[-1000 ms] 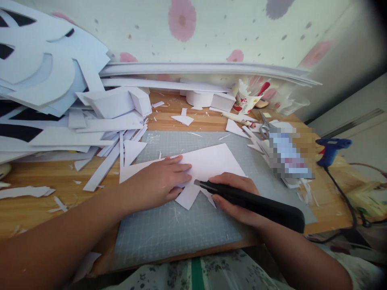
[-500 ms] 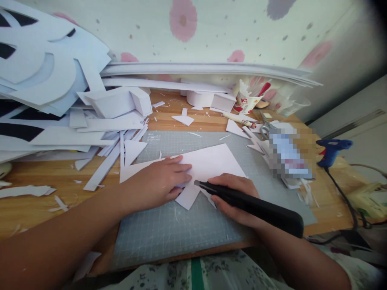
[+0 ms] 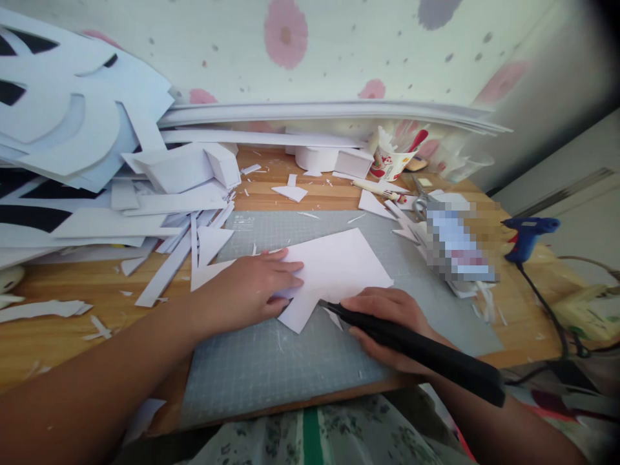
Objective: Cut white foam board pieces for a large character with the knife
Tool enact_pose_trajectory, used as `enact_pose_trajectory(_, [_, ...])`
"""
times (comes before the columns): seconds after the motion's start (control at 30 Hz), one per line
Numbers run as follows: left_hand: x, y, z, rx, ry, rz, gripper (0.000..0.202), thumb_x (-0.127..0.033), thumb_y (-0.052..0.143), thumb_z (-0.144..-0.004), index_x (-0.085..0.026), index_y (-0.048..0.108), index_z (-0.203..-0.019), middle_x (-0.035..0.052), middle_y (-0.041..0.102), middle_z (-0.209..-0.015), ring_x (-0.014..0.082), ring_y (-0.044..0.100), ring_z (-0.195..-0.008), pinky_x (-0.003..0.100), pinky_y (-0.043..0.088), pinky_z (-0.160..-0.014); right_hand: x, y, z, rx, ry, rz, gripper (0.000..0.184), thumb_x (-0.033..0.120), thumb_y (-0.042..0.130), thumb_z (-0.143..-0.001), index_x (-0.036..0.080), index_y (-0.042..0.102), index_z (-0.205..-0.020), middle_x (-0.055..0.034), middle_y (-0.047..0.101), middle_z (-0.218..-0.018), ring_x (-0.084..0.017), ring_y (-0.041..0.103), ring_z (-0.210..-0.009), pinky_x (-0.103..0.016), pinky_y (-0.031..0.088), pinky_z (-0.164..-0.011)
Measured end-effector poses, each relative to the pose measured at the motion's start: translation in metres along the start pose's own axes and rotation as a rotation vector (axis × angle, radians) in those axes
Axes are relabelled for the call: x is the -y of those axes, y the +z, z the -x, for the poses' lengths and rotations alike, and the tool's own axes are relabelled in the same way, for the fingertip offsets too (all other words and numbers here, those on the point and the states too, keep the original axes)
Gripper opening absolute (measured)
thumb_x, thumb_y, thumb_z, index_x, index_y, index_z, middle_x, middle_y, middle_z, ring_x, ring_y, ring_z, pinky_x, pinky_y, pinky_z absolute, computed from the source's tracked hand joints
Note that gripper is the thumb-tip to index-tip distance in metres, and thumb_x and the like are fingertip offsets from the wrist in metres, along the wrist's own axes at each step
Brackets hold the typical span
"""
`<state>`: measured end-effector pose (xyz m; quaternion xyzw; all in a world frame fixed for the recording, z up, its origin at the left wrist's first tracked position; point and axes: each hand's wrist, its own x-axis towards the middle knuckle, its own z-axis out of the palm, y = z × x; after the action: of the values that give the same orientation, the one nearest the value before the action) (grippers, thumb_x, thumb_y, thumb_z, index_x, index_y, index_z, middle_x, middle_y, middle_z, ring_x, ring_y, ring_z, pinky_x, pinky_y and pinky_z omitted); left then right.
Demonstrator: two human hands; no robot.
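Observation:
A white sheet of card (image 3: 339, 265) lies on a grey cutting mat (image 3: 300, 361). My left hand (image 3: 252, 290) rests flat on the sheet's left part, fingers stretched out and pressing it down. My right hand (image 3: 387, 323) is closed around a long black utility knife (image 3: 421, 352), whose tip touches the sheet's lower edge beside a pointed flap. A small white offcut (image 3: 334, 318) lies by the blade tip.
A big heap of white card scraps (image 3: 121, 187) covers the left of the wooden desk (image 3: 58, 336). Behind the mat are a paper cup with tools (image 3: 390, 161), scissors (image 3: 422, 203) and small white boxes. A blue glue gun (image 3: 527, 234) with its cable lies at right.
My right hand and the knife have slid down and to the right along the sheet's edge. The left hand stays pressed on the card. The view has shifted slightly.

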<state>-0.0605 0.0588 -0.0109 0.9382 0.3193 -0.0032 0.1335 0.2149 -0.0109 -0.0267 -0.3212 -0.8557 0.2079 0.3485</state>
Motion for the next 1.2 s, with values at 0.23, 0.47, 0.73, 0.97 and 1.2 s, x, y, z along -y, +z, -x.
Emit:
enact_pose_trajectory(0.23, [0.002,0.007,-0.001,-0.104,-0.094,-0.052,0.053,-0.025,0.065,-0.082,-0.021,0.063,-0.135,0.013,0.047,-0.155,0.033,0.043,-0.142,0.05,0.038,-0.116,-0.003,-0.022,0.036,-0.3,0.342,0.024,0.021,0.028,0.069,-0.087,0.028,0.066,-0.108,-0.0029,0.076,-0.093,-0.02,0.074,-0.078,-0.028,0.059,-0.067])
enact_pose_trajectory(0.47, [-0.001,0.0,-0.001,-0.203,-0.207,-0.084,0.061,-0.034,0.064,-0.075,-0.019,0.06,-0.134,0.0127,0.058,-0.143,0.0334,0.056,-0.126,0.05,0.044,-0.109,-0.028,-0.049,0.053,-0.084,0.335,0.607,0.045,0.019,0.053,-0.091,0.032,0.063,-0.133,-0.0061,0.069,-0.103,-0.026,0.068,-0.087,-0.038,0.054,-0.073])
enact_pose_trajectory(0.73, [0.006,-0.02,0.009,-0.558,-0.321,-0.154,0.053,-0.036,0.063,-0.075,-0.019,0.061,-0.126,0.0125,0.06,-0.139,0.0354,0.056,-0.121,0.052,0.043,-0.107,-0.038,-0.039,0.032,-0.148,0.302,0.612,0.036,0.011,0.048,-0.09,0.022,0.074,-0.112,-0.0124,0.071,-0.106,-0.027,0.067,-0.096,-0.044,0.056,-0.082])
enact_pose_trajectory(0.97, [-0.004,-0.024,0.019,-0.801,-0.268,-0.093,0.051,-0.032,0.063,-0.08,-0.027,0.05,-0.129,0.0113,0.05,-0.148,0.0353,0.051,-0.127,0.056,0.041,-0.107,0.002,-0.023,-0.06,-0.073,0.405,-0.567,0.05,0.061,0.07,-0.082,0.017,0.071,-0.108,-0.0097,0.074,-0.102,-0.022,0.07,-0.09,-0.037,0.057,-0.08])
enact_pose_trajectory(1.2, [0.0,-0.02,0.02,-0.808,-0.352,-0.065,0.065,-0.036,0.061,-0.083,-0.034,0.037,-0.143,0.0112,0.043,-0.151,0.038,0.045,-0.133,0.062,0.038,-0.108,0.001,0.006,-0.104,-0.21,0.406,-1.033,0.034,0.043,0.086,-0.071,0.02,0.075,-0.094,-0.0037,0.076,-0.089,-0.015,0.071,-0.08,-0.026,0.057,-0.07])
